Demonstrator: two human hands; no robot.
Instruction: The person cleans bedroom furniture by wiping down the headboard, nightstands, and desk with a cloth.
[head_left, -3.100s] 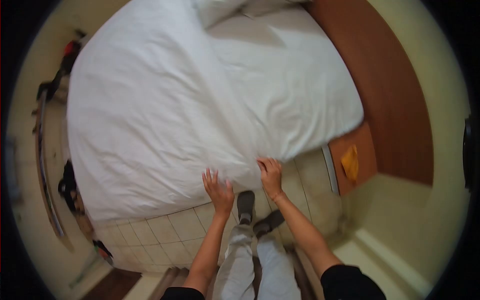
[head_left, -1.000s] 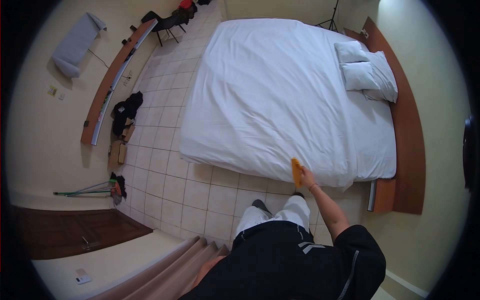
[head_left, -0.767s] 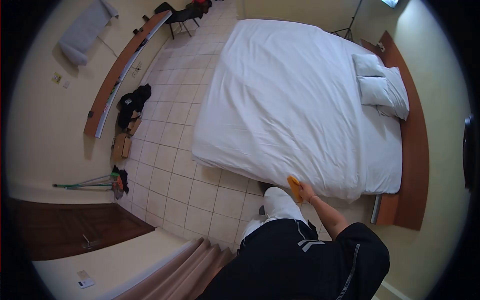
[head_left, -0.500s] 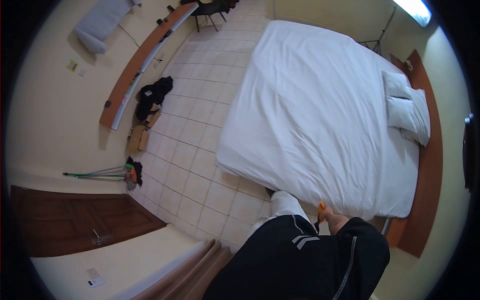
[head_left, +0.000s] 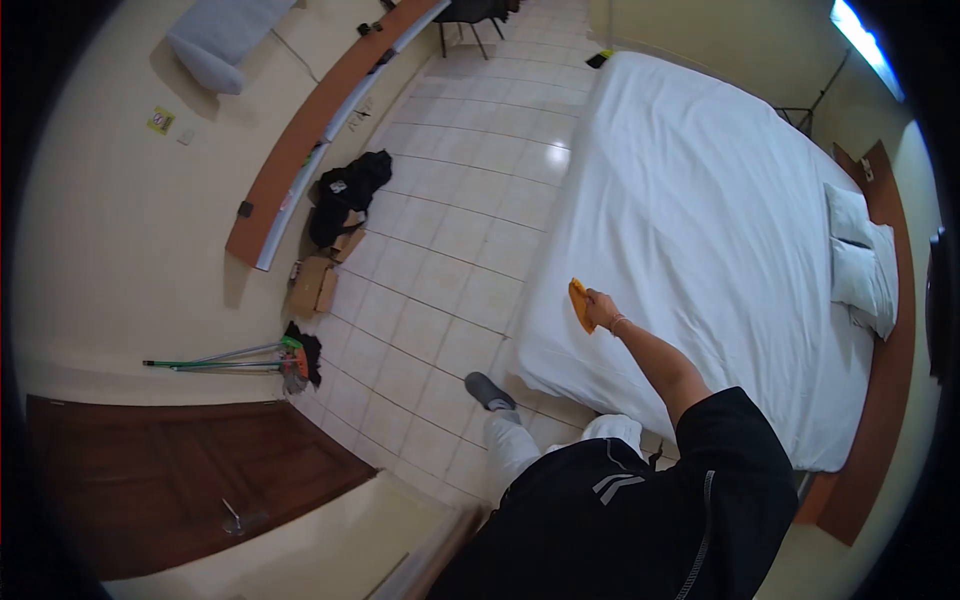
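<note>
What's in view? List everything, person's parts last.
bed: one, white, right
pillows: three visible, white, on bed
headboard: one, brown, right
nightstand: one, brown, by headboard
bright panel: one, bluish, top right
stand: one, dark, beyond bed
chair: one, black, top
floor: one, pale tiles, centre
shelf: one, brown, left wall
cover: one, grey, left wall
sign: one, yellow, left wall
bundle: one, black, below shelf
boxes: at least two, brown, by bundle
door: one, brown, lower left
cleaning tools: several, mixed colours, by door
cloth: one, orange, in right grip
shirt: one, black, bottom
trousers: one pair, white, bottom
shoe: one visible, grey, floor
right grip: one, bare, on cloth
</note>
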